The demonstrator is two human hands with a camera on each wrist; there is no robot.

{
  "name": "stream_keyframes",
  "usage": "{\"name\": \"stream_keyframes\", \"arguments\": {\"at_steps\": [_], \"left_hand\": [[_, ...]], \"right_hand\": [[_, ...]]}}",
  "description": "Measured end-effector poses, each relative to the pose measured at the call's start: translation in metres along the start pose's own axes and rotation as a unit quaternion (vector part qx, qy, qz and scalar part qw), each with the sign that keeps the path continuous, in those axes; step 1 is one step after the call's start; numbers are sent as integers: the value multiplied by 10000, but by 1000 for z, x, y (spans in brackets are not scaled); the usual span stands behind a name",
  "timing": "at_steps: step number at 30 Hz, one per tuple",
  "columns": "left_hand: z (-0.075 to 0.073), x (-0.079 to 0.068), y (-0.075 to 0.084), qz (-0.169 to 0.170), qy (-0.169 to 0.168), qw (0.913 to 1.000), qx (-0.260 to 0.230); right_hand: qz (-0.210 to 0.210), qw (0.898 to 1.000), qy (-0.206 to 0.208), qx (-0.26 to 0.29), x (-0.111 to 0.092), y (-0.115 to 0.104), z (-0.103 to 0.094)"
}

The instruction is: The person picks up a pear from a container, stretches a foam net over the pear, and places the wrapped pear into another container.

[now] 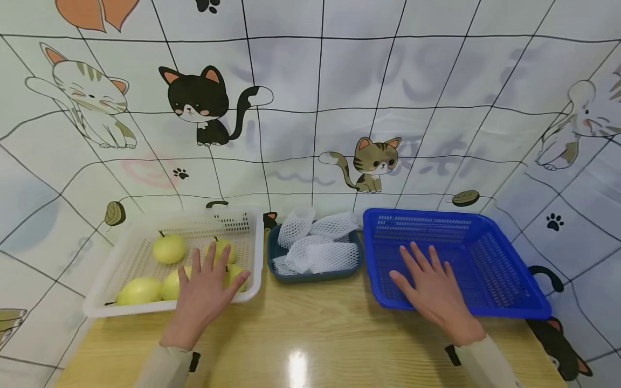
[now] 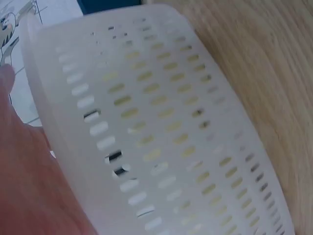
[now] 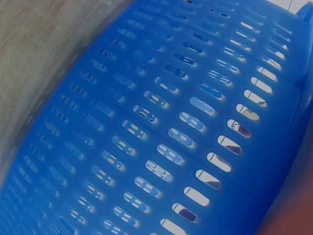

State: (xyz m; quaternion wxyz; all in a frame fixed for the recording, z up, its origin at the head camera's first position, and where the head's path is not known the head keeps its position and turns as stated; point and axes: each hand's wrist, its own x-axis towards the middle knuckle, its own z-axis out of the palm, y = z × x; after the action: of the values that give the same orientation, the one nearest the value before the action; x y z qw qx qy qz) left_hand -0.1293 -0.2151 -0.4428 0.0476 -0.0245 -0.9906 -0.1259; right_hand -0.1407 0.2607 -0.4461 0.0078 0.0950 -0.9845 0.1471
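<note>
My left hand (image 1: 206,293), fingers spread, is over the front right part of a white basket (image 1: 99,302) and hides some of its contents. Several yellow-green pears (image 1: 168,248) lie in that basket, with stems on a few. On the other side, my right hand (image 1: 434,288) spreads its fingers above the front left of a blue basket (image 1: 509,311); no objects show inside it. Both hands hold nothing. The wrist views show the slotted outer walls of the white basket (image 2: 161,122) and the blue basket (image 3: 146,122) close up.
Between the baskets stands a small dark teal tray (image 1: 315,278) heaped with white foam net sleeves (image 1: 335,257). All three containers sit on a wooden table (image 1: 310,328). Behind and at both sides hangs a cat-patterned cloth (image 1: 291,134).
</note>
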Motion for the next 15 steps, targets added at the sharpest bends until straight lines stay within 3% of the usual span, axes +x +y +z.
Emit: {"name": "stream_keyframes", "arguments": {"at_steps": [8, 11, 15], "left_hand": [[-16, 10, -12, 220, 32, 9994, -247], [-23, 15, -16, 365, -111, 9975, -589], [-32, 25, -19, 436, -563, 9928, -960]], "right_hand": [[-73, 10000, 65, -5, -1, -1, -3], [-117, 9999, 93, 32, -2, -5, -3], [-223, 9996, 175, 94, -5, -12, -3]]}}
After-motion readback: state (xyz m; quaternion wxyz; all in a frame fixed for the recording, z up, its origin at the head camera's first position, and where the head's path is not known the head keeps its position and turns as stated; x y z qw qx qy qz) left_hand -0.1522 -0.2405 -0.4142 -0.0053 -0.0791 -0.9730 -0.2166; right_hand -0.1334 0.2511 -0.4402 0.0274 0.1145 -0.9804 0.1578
